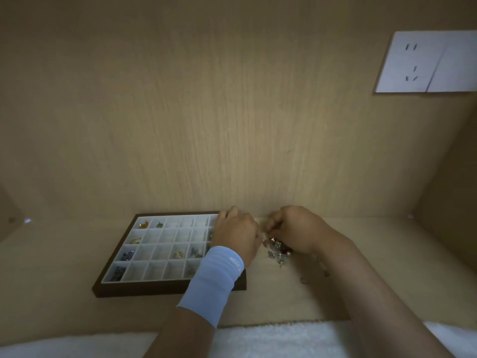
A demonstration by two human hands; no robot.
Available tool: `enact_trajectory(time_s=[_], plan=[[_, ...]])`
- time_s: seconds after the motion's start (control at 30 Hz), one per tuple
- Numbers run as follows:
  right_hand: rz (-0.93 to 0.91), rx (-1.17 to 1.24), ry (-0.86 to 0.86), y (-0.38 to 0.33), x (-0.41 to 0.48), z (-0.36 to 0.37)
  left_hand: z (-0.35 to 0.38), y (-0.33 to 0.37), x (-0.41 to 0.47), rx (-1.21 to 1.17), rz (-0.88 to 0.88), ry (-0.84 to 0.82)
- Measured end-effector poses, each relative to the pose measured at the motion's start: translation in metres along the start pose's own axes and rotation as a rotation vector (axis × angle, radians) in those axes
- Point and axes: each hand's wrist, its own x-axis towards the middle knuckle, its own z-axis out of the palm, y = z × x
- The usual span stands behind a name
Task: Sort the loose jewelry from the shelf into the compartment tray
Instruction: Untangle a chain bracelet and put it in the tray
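On the pale wooden shelf (64, 267), the dark-framed white compartment tray (167, 289) holds pieces in few cells, while the left hand (236, 236) and right hand (294, 228) curl over the tangled heap of loose jewelry (278, 250) beside its right edge, grips hidden, so most sorting likely remains.

Likely a home: pale wood-grain shelf (400, 249) and back panel (232, 125), white wall socket (426, 62), fluffy white fabric (271, 341) below.

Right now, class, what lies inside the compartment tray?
Small pieces sit in several cells of the compartment tray: a gold ring, blue beads, an amber piece. Many cells look empty. The left hand and its blue sleeve cover the right-hand cells.
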Motion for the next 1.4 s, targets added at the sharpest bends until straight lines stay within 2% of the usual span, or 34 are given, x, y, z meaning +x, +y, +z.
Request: enact_trajectory(time_s=[0.1, 0.27, 0.37, 0.53, 0.73, 1.0, 1.3, 1.4], plan=[[-0.051, 0.142, -0.027, -0.003, -0.003, -0.002, -0.004, -0.003, -0.001, -0.204, -0.062, 0.039], [-0.035, 0.623, -0.047, -0.010, -0.011, -0.014, -0.023, -0.014, -0.001, -0.795, -0.231, 0.002], [-0.059, 0.750, -0.082, -0.012, -0.013, -0.018, -0.035, -0.019, -0.001, -0.947, -0.236, 0.003], [-0.076, 0.734, -0.036, -0.014, -0.012, -0.023, -0.046, -0.026, 0.000, -1.088, -0.221, -0.018], [-0.093, 0.658, -0.036, -0.013, -0.013, -0.024, -0.059, -0.030, 0.002, -1.416, -0.315, 0.098], [-0.075, 0.741, 0.198, -0.023, -0.011, -0.031, -0.069, -0.026, 0.004, -1.756, -0.396, 0.184], [-0.118, 0.911, 0.251, -0.028, -0.016, -0.040, -0.070, -0.035, 0.001, -1.522, -0.360, 0.095], [-0.095, 0.774, 0.310, -0.024, -0.018, -0.044, -0.073, -0.040, 0.001, -1.362, -0.312, 0.064]])
